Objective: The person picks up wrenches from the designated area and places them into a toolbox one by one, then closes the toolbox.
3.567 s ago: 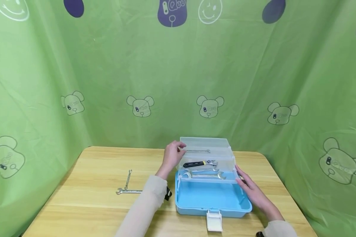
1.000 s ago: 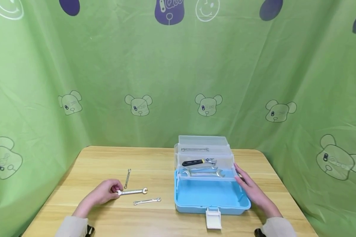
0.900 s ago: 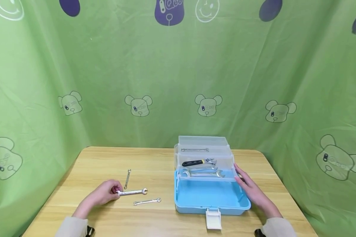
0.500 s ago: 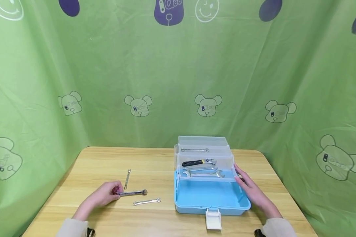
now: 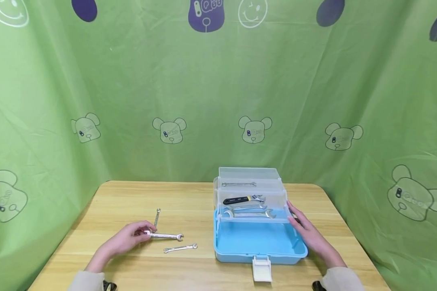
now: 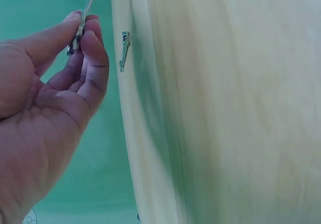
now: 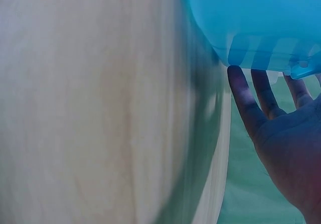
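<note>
My left hand (image 5: 129, 237) pinches one end of a silver open-end wrench (image 5: 168, 236) between thumb and fingers, over the left part of the table. In the left wrist view, the wrench (image 6: 77, 39) juts up and away from the fingertips. Just beyond that hand lies a small wrench (image 5: 157, 216), and another small wrench (image 5: 180, 248) lies in front to the right. With fingers extended, my right hand (image 5: 309, 232) touches the right side of the blue toolbox (image 5: 236, 258). Its fingertips meet the blue wall (image 7: 256, 18) in the right wrist view.
The toolbox stands with its clear stepped trays (image 5: 276, 194) raised. They hold a black-handled adjustable wrench (image 5: 237, 200), a thin wrench (image 5: 239, 184) and two larger wrenches, one an open-end wrench (image 5: 249, 214). A white latch (image 5: 262, 270) hangs at the front. Green curtain (image 5: 204, 153) surrounds the table.
My left hand has left the upper tray, where the thin wrench now lies, and picked up the open-end wrench. That wrench has since turned slightly. The right hand stays on the toolbox.
</note>
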`<state>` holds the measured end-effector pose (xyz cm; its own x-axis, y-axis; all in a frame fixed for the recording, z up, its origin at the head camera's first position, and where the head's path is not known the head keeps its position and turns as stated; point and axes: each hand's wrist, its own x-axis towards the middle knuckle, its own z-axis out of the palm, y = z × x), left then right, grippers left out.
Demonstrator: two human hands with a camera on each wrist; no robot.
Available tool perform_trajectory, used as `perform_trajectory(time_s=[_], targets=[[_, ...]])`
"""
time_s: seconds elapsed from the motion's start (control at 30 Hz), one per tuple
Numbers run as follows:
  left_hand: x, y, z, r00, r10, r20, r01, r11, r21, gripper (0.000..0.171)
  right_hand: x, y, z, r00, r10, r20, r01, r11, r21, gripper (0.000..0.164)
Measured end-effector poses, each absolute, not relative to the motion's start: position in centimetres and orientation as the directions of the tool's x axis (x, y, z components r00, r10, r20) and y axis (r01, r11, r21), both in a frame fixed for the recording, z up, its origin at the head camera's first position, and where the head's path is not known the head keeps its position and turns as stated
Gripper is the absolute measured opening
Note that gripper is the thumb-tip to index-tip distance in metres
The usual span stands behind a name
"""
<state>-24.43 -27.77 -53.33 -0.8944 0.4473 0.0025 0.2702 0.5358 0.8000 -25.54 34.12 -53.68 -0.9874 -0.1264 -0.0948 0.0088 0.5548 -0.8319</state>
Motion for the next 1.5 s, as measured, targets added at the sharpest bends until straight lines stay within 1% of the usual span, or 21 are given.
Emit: perform_trajectory(time_s=[0.2, 0.43, 0.63, 0.8, 0.97, 1.23, 1.37, 1.43, 1.5], targets=[[-24.6, -27.9, -53.2, -0.906, 0.422, -0.012, 0.203, 0.461, 0.864, 0.033, -25.5, 34.0, -53.6, -0.987, -0.129, -0.096, 0.009, 0.553, -0.833, 0.068], [-24.7, -28.2, -53.1, -0.899, 0.438, -0.027, 0.161, 0.386, 0.908, 0.046, -25.7, 33.9, -53.7, -0.988, -0.126, -0.092, 0.009, 0.543, -0.84, 0.069], [-24.8, -28.4, -53.4, -0.906, 0.422, -0.04, 0.114, 0.332, 0.937, 0.042, -25.7, 33.9, -53.8, -0.987, -0.13, -0.092, 0.008, 0.535, -0.845, 0.069], [-24.8, -28.3, -53.7, -0.907, 0.419, -0.036, 0.098, 0.295, 0.951, 0.04, -25.6, 33.9, -53.8, -0.987, -0.127, -0.102, 0.017, 0.542, -0.84, 0.069], [-24.8, -28.2, -53.9, -0.912, 0.409, -0.021, 0.096, 0.263, 0.96, 0.044, -25.5, 33.9, -53.7, -0.987, -0.122, -0.105, 0.022, 0.547, -0.837, 0.069], [-24.7, -28.1, -53.6, -0.941, 0.339, 0.016, 0.103, 0.242, 0.965, 0.049, -25.3, 33.9, -53.6, -0.987, -0.125, -0.099, 0.013, 0.555, -0.831, 0.07], [-24.8, -28.0, -53.2, -0.949, 0.311, 0.041, 0.106, 0.193, 0.975, 0.042, -25.4, 34.1, -53.7, -0.988, -0.127, -0.093, 0.007, 0.555, -0.832, 0.069], [-24.8, -27.9, -53.0, -0.951, 0.3, 0.068, 0.116, 0.145, 0.983, 0.037, -25.4, 34.2, -53.8, -0.988, -0.134, -0.076, -0.01, 0.55, -0.835, 0.068], [-24.9, -27.8, -52.8, -0.949, 0.299, 0.102, 0.136, 0.092, 0.986, 0.036, -25.5, 34.3, -53.9, -0.988, -0.141, -0.061, -0.026, 0.543, -0.839, 0.067]])
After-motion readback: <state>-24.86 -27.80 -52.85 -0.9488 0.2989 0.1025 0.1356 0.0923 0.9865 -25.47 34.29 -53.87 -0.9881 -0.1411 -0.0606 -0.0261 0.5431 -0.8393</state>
